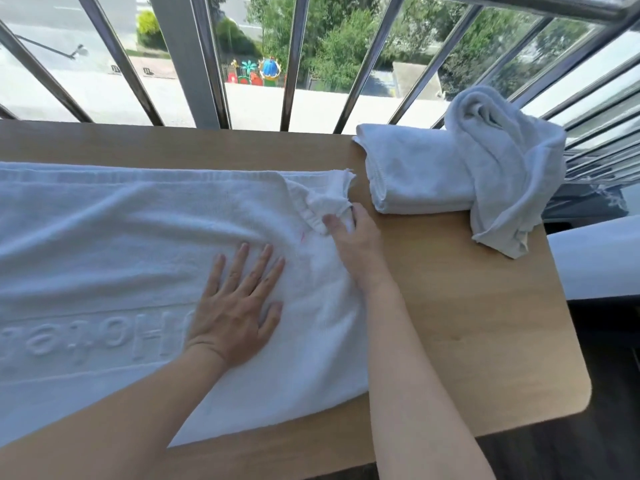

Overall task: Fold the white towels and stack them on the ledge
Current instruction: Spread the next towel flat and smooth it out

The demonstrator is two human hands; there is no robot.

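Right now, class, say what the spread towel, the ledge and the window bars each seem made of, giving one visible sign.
Spread towel: likely cotton terry, matte; fuzzy nap and raised lettering woven in.
Ledge: wood or wood-look laminate, smooth satin; faint grain, rounded corner.
Window bars: metal, probably polished steel; bright mirror-like streaks.

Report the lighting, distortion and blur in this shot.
Head view: bright daylight washes out the spread towel near the right hand; wide-angle distortion fans the railing bars outward; shadows on the wooden ledge are soft; no strong motion blur.
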